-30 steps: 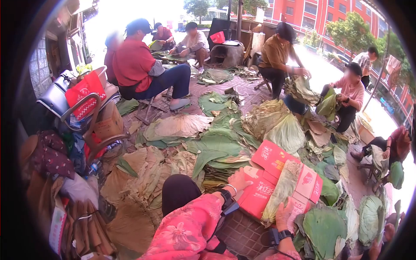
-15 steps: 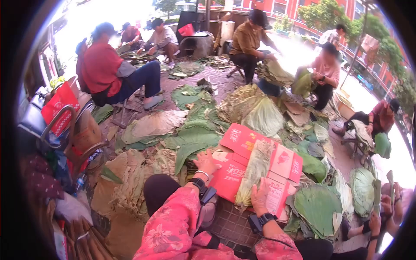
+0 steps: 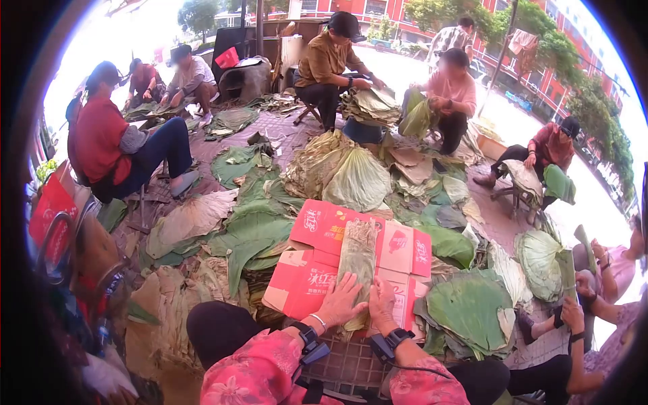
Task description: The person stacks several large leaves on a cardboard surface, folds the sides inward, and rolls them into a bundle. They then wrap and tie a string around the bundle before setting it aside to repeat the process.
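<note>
A long folded dried lotus leaf (image 3: 358,253) lies lengthwise on a flattened red cardboard box (image 3: 297,273) over my lap. My left hand (image 3: 339,302) rests flat across the lower left part of the leaf, its fingers stretched out. On the other side, my right hand (image 3: 383,307) is turned edge-on, its fingers bent against the leaf's right edge. The lower end of the leaf shows between my wrists. Under the cardboard is a brown grid-patterned surface (image 3: 354,364).
Green lotus leaves (image 3: 470,312) are piled right of the cardboard, dried brown ones (image 3: 179,314) to the left. A pale leaf heap (image 3: 358,179) lies ahead. Several people sit around sorting leaves, one (image 3: 331,67) on a stool. Bags (image 3: 54,209) stand at far left.
My left hand has moved right from the cardboard's left edge onto the leaf. The right hand has turned and its fingers have bent. The view has swung right.
</note>
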A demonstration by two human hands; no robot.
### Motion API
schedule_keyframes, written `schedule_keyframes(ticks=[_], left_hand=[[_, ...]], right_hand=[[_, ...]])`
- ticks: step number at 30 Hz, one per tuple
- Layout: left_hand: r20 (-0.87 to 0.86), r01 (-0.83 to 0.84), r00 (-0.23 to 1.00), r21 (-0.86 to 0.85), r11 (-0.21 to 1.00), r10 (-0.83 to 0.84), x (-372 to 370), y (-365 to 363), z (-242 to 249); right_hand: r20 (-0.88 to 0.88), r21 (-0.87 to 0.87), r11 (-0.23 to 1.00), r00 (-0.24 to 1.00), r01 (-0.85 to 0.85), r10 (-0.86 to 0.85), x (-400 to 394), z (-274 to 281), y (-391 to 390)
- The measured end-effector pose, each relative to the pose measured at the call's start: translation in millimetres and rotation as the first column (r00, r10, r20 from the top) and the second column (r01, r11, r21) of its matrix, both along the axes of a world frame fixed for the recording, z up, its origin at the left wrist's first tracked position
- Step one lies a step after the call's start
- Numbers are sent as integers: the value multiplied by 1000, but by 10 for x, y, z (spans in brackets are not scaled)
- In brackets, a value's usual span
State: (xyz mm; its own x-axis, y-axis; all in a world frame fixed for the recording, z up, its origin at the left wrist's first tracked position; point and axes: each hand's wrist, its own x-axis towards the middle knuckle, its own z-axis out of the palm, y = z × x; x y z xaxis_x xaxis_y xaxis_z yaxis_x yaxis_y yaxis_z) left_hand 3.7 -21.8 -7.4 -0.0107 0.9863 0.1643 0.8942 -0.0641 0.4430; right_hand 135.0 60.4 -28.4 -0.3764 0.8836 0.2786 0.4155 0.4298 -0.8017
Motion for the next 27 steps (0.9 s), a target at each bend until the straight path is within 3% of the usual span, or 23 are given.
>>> schedule_keyframes(ticks=[2, 6, 7, 9, 12, 19, 22, 27], left_hand=[[-108, -62, 993, -88, 994, 52, 109, -42, 132], [-237, -171, 960, -88, 981, 146, 317, -49, 108], [-368, -182, 921, -114, 977, 129, 334, -45, 102], [-258, -157, 956, -61, 986, 137, 304, -27, 64], [-153, -158, 977, -51, 986, 148, 281, -53, 55], [-102, -136, 987, -80, 987, 128, 272, -49, 74], [-94, -130, 988, -68, 989, 123, 246, -40, 91], [-2, -137, 991, -34, 990, 137, 238, -79, 58]], right_hand=[[31, 207, 977, 998, 49, -57, -77, 105, 168], [285, 441, 881, 958, -170, 42, -418, 316, 435], [363, 448, 863, 930, -235, 64, -511, 337, 507], [516, 432, 824, 849, -368, 108, -666, 315, 648], [589, 252, 888, 789, -384, 174, -801, 11, 802], [613, 158, 898, 754, -410, 236, -790, 94, 851], [527, 414, 842, 845, -346, 88, -820, 101, 971], [590, 266, 899, 796, -348, 134, -831, -97, 942]])
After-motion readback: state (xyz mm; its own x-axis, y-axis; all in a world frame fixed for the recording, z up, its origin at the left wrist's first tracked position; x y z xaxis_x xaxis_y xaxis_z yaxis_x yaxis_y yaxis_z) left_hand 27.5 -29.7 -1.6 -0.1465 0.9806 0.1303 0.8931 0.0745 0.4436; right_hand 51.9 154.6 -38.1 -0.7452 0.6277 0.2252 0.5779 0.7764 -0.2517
